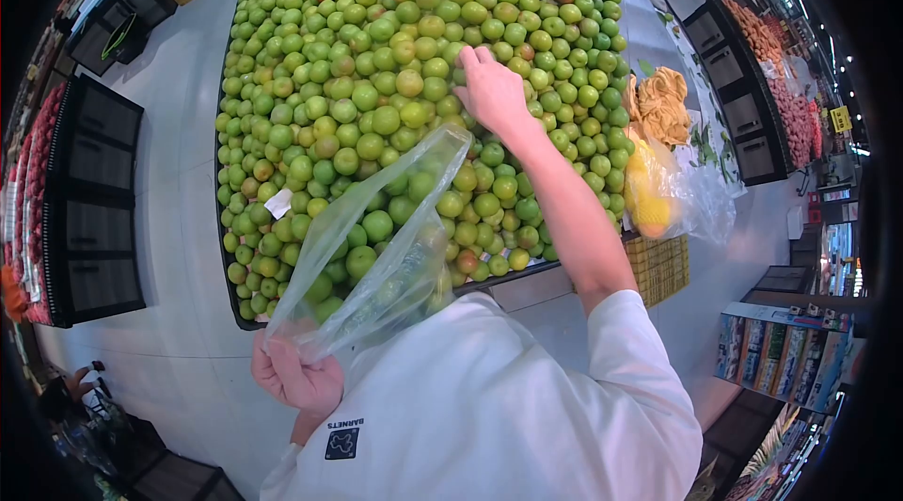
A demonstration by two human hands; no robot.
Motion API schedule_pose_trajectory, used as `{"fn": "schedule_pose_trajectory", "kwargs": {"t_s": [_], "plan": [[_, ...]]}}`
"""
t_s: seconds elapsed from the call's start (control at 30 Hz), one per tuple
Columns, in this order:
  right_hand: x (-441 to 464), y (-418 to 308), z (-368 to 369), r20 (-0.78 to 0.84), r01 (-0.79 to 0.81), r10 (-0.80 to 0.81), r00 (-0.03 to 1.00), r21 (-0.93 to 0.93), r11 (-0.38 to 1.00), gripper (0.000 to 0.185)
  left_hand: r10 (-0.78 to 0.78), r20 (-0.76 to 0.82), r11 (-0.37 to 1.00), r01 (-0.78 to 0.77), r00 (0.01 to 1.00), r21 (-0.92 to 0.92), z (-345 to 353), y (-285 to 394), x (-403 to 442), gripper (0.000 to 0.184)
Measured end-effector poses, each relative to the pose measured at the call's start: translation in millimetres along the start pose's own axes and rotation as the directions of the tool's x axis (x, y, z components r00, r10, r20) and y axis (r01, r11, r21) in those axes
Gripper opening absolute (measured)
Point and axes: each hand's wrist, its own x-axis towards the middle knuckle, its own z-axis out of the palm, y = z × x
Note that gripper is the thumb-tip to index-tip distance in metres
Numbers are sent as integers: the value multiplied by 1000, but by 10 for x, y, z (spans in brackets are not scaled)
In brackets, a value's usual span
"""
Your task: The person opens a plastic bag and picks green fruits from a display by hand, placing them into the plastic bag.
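My left hand (297, 377) is closed on the near edge of a clear plastic bag (414, 183), at the lower left. The bag's mouth gapes wide over the front of a big heap of green plums (329, 115). Several larger-looking green plums (360, 262) show within its opening, seemingly inside it. Out over the middle of the heap, my right hand (493, 95) reaches down with curled fingers and thumb around a green plum. That plum is mostly hidden by the fingers. Some fruit in the heap has a reddish or yellow blush.
A black rim (229, 261) borders the heap. Right of it lie crumpled brown cloth (662, 104), a yellow item in clear plastic (649, 195) and loose leaves. Below stands a yellow crate (658, 268). Dark display stands (99, 200) flank the aisle; another person's hand shows at lower left.
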Motion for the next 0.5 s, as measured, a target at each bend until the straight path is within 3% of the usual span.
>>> {"fn": "schedule_pose_trajectory", "kwargs": {"t_s": [0.07, 0.2, 0.23, 0.27, 0.3, 0.33, 0.37, 0.43, 0.5], "plan": [[79, 24, 14, 23, -72, 72, 997, -12, 997, 37, -5, -3, 1000, 5, 1000, -14, 10, 3, -1, 22], [28, 65, -10, -21, -48, 49, 999, 41, 998, 39, 24, 54, 997, -20, 998, -81, -40, -15, -2, 22], [3, 116, 30, -101, -124, 160, 982, 291, 949, 41, 13, 23, 999, -12, 1000, -45, -28, -6, -9, 21], [-27, 168, 56, -145, -169, 284, 948, 527, 833, 44, 0, -9, 1000, 0, 1000, -7, -24, 1, -19, 21], [-50, 171, -16, 126, -332, 489, 863, 871, 363, 43, 0, -16, 1000, -1, 1000, -8, -26, -5, -27, 21], [-88, 199, -95, 285, -265, 510, 811, 957, -113, 40, -5, -28, 1000, 4, 1000, -24, -27, -13, -33, 22], [-136, 226, -170, 443, -136, 453, 774, 815, -563, 38, -10, -37, 999, 9, 999, -39, -29, -15, -38, 22], [-209, 154, -312, 438, -120, 373, 818, 764, -634, 34, -19, -29, 999, 18, 999, -40, 14, 11, -19, 22], [-310, -19, -514, 238, -114, 226, 945, 885, -452, 34, -29, -19, 999, 29, 999, -35, -5, 21, -24, 22]]}}
